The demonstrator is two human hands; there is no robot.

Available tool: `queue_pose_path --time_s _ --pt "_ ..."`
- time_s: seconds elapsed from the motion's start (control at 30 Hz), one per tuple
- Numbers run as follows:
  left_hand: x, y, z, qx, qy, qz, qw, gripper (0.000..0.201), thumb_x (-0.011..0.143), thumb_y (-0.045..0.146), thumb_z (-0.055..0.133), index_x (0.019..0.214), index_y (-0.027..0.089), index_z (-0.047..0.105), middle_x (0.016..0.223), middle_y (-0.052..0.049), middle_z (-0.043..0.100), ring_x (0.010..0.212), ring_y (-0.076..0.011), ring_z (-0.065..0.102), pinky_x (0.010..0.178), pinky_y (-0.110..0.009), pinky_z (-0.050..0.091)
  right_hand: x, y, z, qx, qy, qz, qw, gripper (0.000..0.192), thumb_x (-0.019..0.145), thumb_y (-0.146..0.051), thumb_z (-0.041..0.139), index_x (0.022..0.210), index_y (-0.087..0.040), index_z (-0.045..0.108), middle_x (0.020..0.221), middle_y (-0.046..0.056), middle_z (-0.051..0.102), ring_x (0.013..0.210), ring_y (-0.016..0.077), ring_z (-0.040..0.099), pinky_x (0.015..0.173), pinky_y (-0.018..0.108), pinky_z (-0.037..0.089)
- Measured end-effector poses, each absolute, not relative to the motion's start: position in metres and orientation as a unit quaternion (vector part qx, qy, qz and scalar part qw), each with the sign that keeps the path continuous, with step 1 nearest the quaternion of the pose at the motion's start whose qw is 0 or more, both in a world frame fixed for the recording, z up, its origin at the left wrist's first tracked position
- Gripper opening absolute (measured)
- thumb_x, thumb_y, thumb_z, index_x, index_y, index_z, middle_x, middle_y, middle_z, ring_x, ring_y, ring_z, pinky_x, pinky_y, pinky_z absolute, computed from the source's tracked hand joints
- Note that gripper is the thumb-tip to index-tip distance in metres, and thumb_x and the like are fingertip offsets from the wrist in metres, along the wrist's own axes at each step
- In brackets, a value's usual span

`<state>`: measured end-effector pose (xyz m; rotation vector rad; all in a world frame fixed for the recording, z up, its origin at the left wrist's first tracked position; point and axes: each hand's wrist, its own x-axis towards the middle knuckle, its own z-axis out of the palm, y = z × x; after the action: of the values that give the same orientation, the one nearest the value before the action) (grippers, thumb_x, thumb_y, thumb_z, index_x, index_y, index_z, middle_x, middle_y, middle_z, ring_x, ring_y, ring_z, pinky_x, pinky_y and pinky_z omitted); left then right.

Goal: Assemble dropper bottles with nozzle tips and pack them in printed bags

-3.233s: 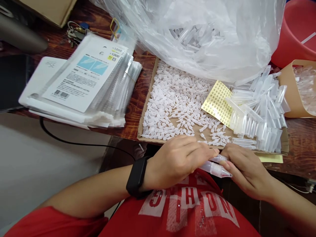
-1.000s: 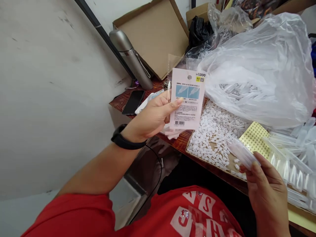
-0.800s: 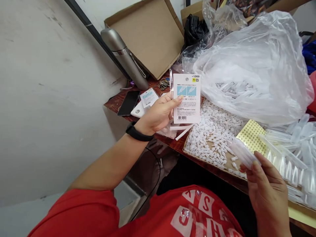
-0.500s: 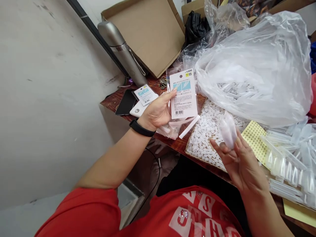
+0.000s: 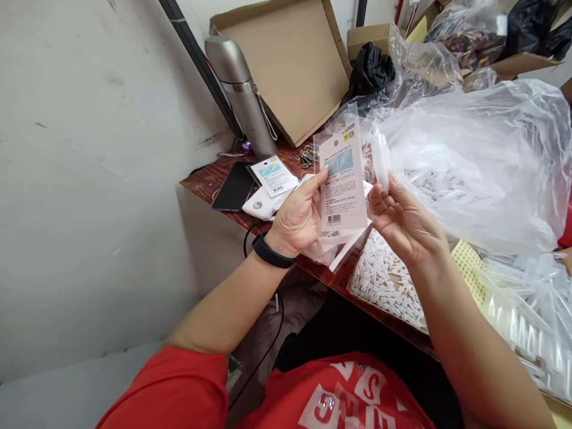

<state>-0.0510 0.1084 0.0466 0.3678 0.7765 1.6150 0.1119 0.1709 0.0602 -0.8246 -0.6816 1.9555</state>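
Pinching a sleeve (image 5: 318, 148) with a card (image 5: 342, 187) inside between the fingers (image 5: 315, 182) of the left hand (image 5: 297, 217), above the counter (image 5: 201, 180); pinching pale tubes (image 5: 379, 158) just beside it in the right hand (image 5: 404, 223), near a tray (image 5: 386, 311) of tips (image 5: 379, 277) and a bag (image 5: 513, 140) of loose tubes (image 5: 433, 185).

The person wears a bright red T-shirt (image 5: 277, 416) with a loose short sleeve (image 5: 172, 390) ending in a stitched hem on the left upper arm. Across the chest, white blocks (image 5: 369, 384), set at uneven angles, frame large red capital letters. One reads as an S; the others are cut off or too creased to make out surely. Some blocks look faded to pink. A smooth, plain black wristband (image 5: 270, 255) circles the left wrist. Black fabric (image 5: 333, 325) covers the lap; its garment type is unclear.
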Motion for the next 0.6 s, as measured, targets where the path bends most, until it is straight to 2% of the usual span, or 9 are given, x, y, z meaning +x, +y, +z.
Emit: queue_pose_path --time_s 0.1,0.2,0.37,0.43,0.5,0.6 --pt "-0.053 0.106 0.041 0.157 0.339 0.723 0.581 0.024 0.109 0.031 0.057 0.118 0.021 0.077 0.115 -0.002 0.085 0.132 -0.0233 0.073 0.115 -0.035 0.059 0.092 0.172 0.05 -0.344 -0.268 0.798 0.416 0.012 0.096 -0.026 0.075 0.106 -0.021 0.071 0.107 0.002 0.078 0.096 0.0135 0.074 0.095 0.037 0.068" --pt "-0.056 0.102 0.038 0.166 0.337 0.733 0.567 0.023 0.109 0.031 0.058 0.117 0.022 0.077 0.118 -0.001 0.085 0.134 -0.0246 0.071 0.116 -0.038 0.059 0.084 0.173 0.042 -0.343 -0.282 0.805 0.394 0.017 0.094 -0.026 0.078 0.11 -0.023 0.072 0.107 0.001 0.079 0.098 0.0145 0.075 0.092 0.036 0.068" --pt "-0.062 0.092 0.051 0.195 0.334 0.772 0.504 0.021 0.109 0.025 0.059 0.111 0.022 0.079 0.116 0.002 0.085 0.14 -0.0189 0.066 0.117 -0.027 0.056 0.08 0.164 0.04 -0.348 -0.326 0.805 0.354 0.037 0.085 -0.028 0.085 0.119 -0.023 0.073 0.111 0.002 0.081 0.105 0.0195 0.077 0.091 0.042 0.069" --pt "-0.066 0.089 0.059 0.2 0.346 0.777 0.487 0.022 0.11 0.027 0.057 0.113 0.023 0.079 0.117 0.002 0.084 0.143 -0.0214 0.064 0.117 -0.031 0.057 0.077 0.158 0.04 -0.345 -0.348 0.797 0.352 0.039 0.084 -0.03 0.084 0.121 -0.024 0.074 0.114 0.001 0.081 0.104 0.0186 0.077 0.092 0.041 0.068" --pt "-0.07 0.084 0.064 0.2 0.363 0.771 0.483 0.025 0.111 0.031 0.054 0.119 0.025 0.078 0.12 0.0 0.084 0.142 -0.0262 0.065 0.115 -0.04 0.06 0.075 0.156 0.038 -0.342 -0.373 0.782 0.363 0.037 0.086 -0.033 0.082 0.122 -0.024 0.074 0.116 0.0 0.081 0.103 0.0173 0.077 0.095 0.04 0.067" --pt "-0.071 0.074 0.07 0.2 0.375 0.761 0.489 0.026 0.111 0.029 0.055 0.127 0.024 0.075 0.125 -0.004 0.082 0.137 -0.0302 0.069 0.113 -0.047 0.062 0.08 0.157 0.036 -0.356 -0.422 0.723 0.415 0.033 0.088 -0.036 0.08 0.118 -0.022 0.076 0.111 0.001 0.081 0.099 0.0179 0.079 0.096 0.039 0.067"
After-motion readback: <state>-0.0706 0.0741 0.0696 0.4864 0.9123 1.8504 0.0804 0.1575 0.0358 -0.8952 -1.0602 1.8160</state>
